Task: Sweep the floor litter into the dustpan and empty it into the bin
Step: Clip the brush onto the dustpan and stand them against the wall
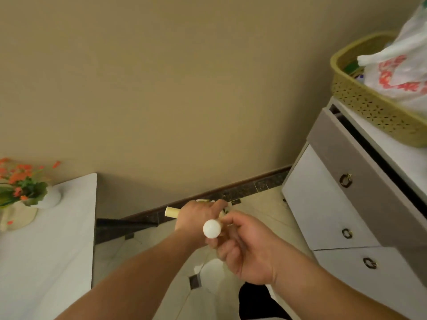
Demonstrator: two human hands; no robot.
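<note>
My left hand [198, 214] is closed round a cream handle [172, 212] whose end sticks out to the left of the fist. My right hand [245, 248] grips a second handle seen end-on, with a round white cap [212, 228] facing the camera. Which handle belongs to the broom and which to the dustpan cannot be told; their lower parts are hidden behind my hands. Both hands are close together above the cream tiled floor [249, 199] near the dark skirting [242, 191]. A small pale patch [202, 200] shows past my left hand. No bin is in view.
A white table [46, 250] with a vase of orange flowers [20, 185] stands at the left. A white drawer cabinet [335, 215] is at the right, bearing a yellow basket [374, 107] with a plastic bag [402, 63]. The beige wall is straight ahead.
</note>
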